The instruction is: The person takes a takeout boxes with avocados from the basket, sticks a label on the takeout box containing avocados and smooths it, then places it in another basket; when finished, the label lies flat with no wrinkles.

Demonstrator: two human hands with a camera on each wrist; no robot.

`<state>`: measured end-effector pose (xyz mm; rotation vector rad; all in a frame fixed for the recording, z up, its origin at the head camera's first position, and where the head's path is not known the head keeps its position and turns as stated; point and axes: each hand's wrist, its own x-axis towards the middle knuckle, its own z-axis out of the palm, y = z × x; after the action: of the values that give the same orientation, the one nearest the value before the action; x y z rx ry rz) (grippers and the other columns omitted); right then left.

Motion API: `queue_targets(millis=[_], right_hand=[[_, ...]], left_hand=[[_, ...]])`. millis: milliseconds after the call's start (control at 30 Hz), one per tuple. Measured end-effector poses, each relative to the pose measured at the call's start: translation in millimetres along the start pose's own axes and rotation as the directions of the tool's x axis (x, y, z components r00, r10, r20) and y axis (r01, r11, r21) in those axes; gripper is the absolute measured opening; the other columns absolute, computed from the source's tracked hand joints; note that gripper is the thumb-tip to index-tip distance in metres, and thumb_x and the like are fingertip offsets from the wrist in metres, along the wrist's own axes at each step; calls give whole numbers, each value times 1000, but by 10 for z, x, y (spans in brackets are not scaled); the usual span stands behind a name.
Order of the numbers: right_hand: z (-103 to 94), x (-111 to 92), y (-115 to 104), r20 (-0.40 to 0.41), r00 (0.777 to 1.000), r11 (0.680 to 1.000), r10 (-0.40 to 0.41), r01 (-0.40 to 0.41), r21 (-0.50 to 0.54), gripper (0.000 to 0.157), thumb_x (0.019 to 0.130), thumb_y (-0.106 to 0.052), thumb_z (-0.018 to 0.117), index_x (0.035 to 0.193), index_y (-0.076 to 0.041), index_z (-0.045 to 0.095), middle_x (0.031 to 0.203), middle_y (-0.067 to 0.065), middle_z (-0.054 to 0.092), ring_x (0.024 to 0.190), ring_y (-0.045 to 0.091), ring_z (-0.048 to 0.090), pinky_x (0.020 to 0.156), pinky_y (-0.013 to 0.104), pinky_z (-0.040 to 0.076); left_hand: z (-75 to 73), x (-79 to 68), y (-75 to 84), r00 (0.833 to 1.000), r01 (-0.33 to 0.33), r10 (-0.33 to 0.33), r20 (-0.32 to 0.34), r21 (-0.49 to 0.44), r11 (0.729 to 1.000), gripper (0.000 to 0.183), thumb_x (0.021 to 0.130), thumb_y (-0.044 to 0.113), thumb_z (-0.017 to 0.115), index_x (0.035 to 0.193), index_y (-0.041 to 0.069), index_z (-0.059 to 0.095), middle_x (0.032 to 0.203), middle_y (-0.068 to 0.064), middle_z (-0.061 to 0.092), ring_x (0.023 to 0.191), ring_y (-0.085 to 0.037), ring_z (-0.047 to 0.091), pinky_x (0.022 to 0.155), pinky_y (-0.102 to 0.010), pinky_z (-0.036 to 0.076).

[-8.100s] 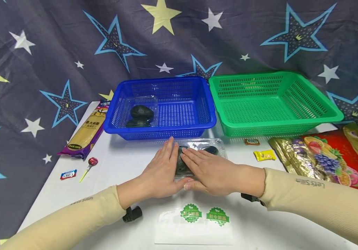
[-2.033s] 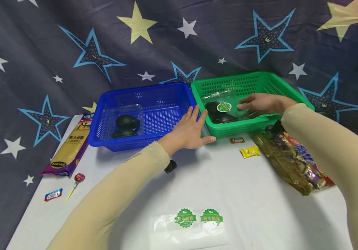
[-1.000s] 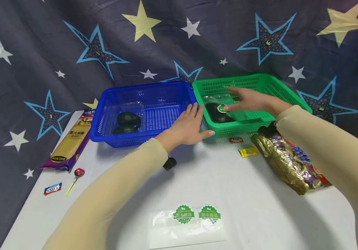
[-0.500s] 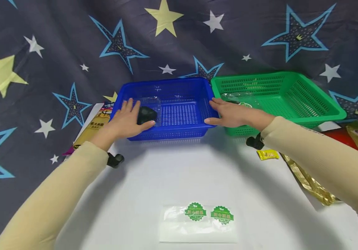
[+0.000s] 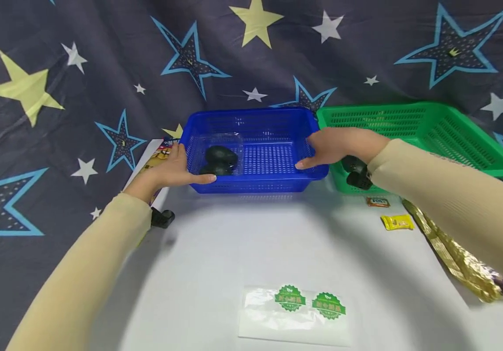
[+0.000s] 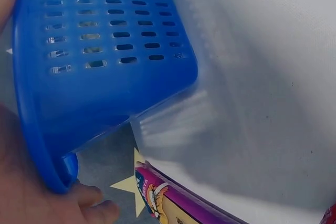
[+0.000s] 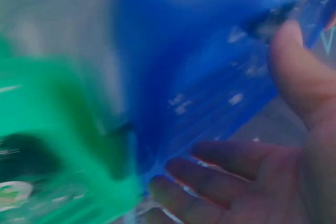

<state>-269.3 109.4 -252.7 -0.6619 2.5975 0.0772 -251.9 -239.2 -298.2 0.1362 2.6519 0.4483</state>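
A blue plastic basket [image 5: 255, 185] stands at the back of the table. My left hand [image 5: 168, 170] grips its left front corner, with fingertips outside the rim in the left wrist view. At the right rim is my right hand [image 5: 336, 144], its thumb over the inner side and its fingers fairly straight in the blurred right wrist view. Inside the basket, a clear clamshell box [image 5: 239, 146] holds dark avocados [image 5: 221, 155]. Beside it, the green basket [image 5: 427, 173] contains another clamshell, partly hidden by my right arm; its round label [image 7: 11, 193] shows in the right wrist view.
Two green stickers remain on a white sheet [image 5: 291, 334] near the front. A brown candy [image 5: 377, 202], a yellow candy [image 5: 397, 223] and a gold bag [image 5: 462, 263] lie to the right. Behind my left hand is a pasta packet [image 5: 159, 153]. A star-patterned curtain hangs behind.
Both hands pressed a clamshell on the table earlier; it later sat in the green basket. My right hand has left it for the blue basket's right rim, and my left hand has moved to the left corner.
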Motion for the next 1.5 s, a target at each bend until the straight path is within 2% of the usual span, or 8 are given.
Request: queue_targets(millis=[167,267,433,567,767,1067,1267,1500], right_hand=[[-145,392,-516,92,996,988,-16,1,155,93,90,-69,35,152,-2,13,158,16,14,144,35,13,114,52,16],[-176,606,-770,169,985,924,-38,-30,382,90,91,-67,36,154,-8,7,160,10,6,142,34,21,112,50,25],[-188,852,-845,292,955,661,-47,-190,726,86,95,-53,45,154,-10,1,159,15,3,132,43,37,98,46,45],[-220,922,-835,281,959,522,38,-258,813,76,96,-41,52,153,-9,13,152,21,26,124,42,47,94,46,48],[-275,913,-922,175,975,534,136,-221,816,69,93,-30,62,148,-7,27,142,14,40,116,35,53,95,45,47],[-172,994,-1012,98,994,443,51,-111,890,103,91,-28,64,150,-30,-20,160,5,-7,132,45,36,98,53,43],[-117,1059,-969,61,997,468,-49,-31,883,95,90,-31,67,150,-44,-6,160,4,5,130,44,39,94,56,45],[-186,1042,-987,16,1000,448,-8,-11,894,94,88,-31,69,151,-43,0,159,7,10,122,44,48,89,55,48]], left_hand=[[30,35,105,1000,-1,1,-12,2,1000,136,70,79,57,145,-1,-24,151,-19,-31,140,-36,-24,110,-62,1],[57,59,159,1000,-14,14,-21,8,1000,136,69,80,57,146,0,-22,153,-18,-29,141,-35,-23,111,-62,2],[82,68,226,999,-26,26,-23,13,1000,136,69,81,56,147,0,-21,154,-17,-27,141,-32,-23,113,-58,2],[76,57,255,999,-32,32,-21,15,999,136,69,81,57,146,0,-21,154,-18,-26,141,-31,-23,113,-56,3],[45,25,206,1000,-15,16,-22,20,1000,134,71,78,58,146,-1,-22,153,-18,-27,141,-32,-23,113,-57,4],[27,18,124,1000,-13,13,-20,17,1000,132,73,76,57,146,0,-22,154,-18,-26,141,-33,-23,113,-58,3],[13,14,81,1000,-14,14,-21,26,1000,132,73,77,56,146,-1,-22,153,-19,-27,141,-33,-23,112,-59,2],[-6,7,-3,1000,4,-4,-20,28,1000,132,73,77,56,146,-1,-22,153,-19,-27,141,-33,-23,112,-59,3]])
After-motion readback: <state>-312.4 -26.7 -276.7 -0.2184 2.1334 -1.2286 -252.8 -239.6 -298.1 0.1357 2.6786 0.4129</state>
